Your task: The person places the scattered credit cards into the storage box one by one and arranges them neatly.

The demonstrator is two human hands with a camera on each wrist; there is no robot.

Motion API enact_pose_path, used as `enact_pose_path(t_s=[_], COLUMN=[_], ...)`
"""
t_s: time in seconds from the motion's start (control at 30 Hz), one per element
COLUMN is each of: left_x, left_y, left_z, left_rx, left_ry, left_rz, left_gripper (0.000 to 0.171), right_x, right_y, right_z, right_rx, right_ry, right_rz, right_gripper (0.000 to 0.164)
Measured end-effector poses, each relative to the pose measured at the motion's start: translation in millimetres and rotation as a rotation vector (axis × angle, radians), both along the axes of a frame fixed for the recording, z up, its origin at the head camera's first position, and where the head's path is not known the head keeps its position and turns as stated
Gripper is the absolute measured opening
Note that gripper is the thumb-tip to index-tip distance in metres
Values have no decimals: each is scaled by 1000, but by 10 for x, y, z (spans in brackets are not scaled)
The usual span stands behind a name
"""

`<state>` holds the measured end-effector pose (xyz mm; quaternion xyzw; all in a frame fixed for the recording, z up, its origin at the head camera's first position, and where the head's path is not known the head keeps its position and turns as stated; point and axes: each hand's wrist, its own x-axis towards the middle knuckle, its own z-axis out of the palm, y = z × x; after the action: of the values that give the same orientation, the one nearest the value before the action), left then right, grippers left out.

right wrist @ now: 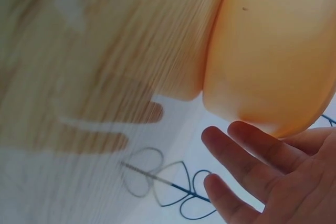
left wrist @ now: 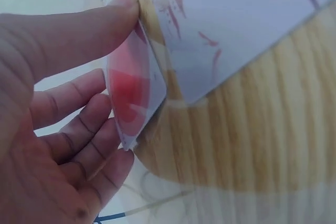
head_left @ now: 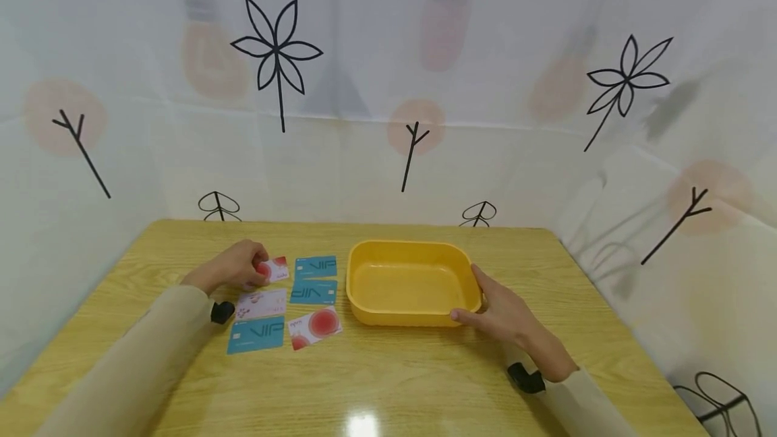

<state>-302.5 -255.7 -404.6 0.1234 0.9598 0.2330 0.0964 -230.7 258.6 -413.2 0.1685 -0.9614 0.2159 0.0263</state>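
My left hand [head_left: 233,265] pinches a white card with red circles [head_left: 278,268] between thumb and fingers. In the left wrist view, that card [left wrist: 128,90] stands tilted on edge, the thumb on one side and fingertips behind. A pale card with a pink blossom print [head_left: 262,303] lies just in front of this hand. My right hand [head_left: 506,309] rests at the right end of a yellow plastic basin [head_left: 358,312], thumb at its front corner and fingers along its side. In the right wrist view, the fingers [right wrist: 252,166] are fairly straight and spread beside the basin wall [right wrist: 262,66].
Beside the basin lie two teal VIP cards [head_left: 315,267], one before the other. Another teal VIP card [head_left: 256,335] and a card with red circles [head_left: 315,328] are nearer the front. Behind the wooden table [head_left: 388,369] hangs a patterned white cloth [head_left: 364,154].
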Motion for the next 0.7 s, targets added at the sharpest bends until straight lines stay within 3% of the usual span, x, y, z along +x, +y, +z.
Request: enact_pose_path(t_s=[0.37, 0.7], left_x=[17, 41], left_y=[3, 6], left_z=[-39, -41], left_rx=[44, 19], left_ry=[-7, 11], left_rz=[9, 9], left_gripper=[44, 51], right_x=[10, 4], right_y=[5, 14], right_z=[-1, -9], right_rx=[-4, -2], right_ry=[-19, 1], right_rz=[-5, 5], right_gripper=[108, 106])
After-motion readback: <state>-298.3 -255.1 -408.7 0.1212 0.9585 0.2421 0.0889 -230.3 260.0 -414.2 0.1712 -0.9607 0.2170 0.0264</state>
